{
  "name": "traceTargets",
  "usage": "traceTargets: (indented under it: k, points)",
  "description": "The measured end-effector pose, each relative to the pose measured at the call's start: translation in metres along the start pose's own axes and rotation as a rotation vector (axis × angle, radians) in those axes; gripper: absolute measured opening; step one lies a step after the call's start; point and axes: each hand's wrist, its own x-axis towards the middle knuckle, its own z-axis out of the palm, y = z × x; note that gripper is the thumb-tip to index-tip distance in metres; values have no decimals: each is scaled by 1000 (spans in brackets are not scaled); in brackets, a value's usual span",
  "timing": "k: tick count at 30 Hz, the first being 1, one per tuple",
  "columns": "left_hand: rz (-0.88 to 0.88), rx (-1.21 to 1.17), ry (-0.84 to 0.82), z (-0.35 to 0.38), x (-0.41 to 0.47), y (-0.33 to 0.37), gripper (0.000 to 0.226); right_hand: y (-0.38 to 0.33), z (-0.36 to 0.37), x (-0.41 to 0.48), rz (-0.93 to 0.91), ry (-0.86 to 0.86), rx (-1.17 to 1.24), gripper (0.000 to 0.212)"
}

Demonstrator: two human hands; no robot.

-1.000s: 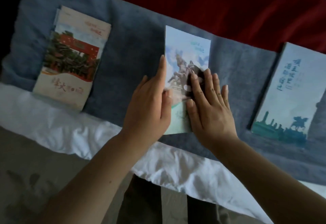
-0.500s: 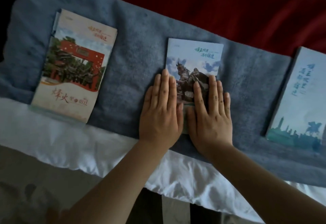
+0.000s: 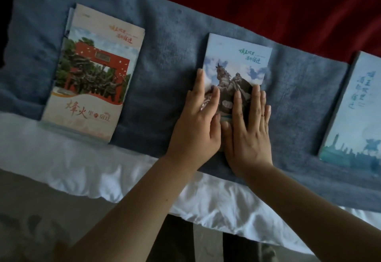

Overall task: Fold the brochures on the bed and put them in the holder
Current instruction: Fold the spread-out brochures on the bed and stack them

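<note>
**Both palms flat on the middle brochure**

A grey-blue blanket [image 3: 169, 72] runs across the bed, with a red cover [image 3: 268, 4] beyond its far edge and a white sheet [image 3: 123, 177] along its near edge. Everything else is placed from the horse brochure [image 3: 237, 59], which lies folded on the blanket near the centre.

Well to the left of the horse brochure lies the red-gate brochure [image 3: 92, 72], its near edge reaching over onto the white sheet. Well to the right of the horse brochure lies the pale skyline brochure [image 3: 354, 107], partly cut off by the picture's edge.

The left hand [image 3: 195, 123] rests on the horse brochure's left edge, fingers stretched out and gripping nothing. The right hand [image 3: 249, 132] lies flat on its lower right part, fingers extended side by side, also gripping nothing. The two hands touch at the thumbs.
</note>
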Motion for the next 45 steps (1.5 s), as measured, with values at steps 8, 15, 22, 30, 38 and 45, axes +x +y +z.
traceTargets:
  k: [8,15,22,30,38,45]
  points:
    - [-57,88,74,-89,4,-25,45,-74,15,20,-123,-53,95,63]
    - [-124,326,34,-168,-13,-82,57,-152,32,40,-287,-125,65,64]
    - [-134,452,14,-196,-18,-132,60,-195,49,52,-322,-131,-16,64]
    - [-240,592,-93,-180,-28,-136,66,-205,30,61,-283,-166,-6,63]
    - [-257,558,-251,-185,-28,-130,97,-218,8,111,-293,-383,-158,92]
    - [-439,583,-444,-172,7,-136,100,-234,28,137,-199,-577,-338,101]
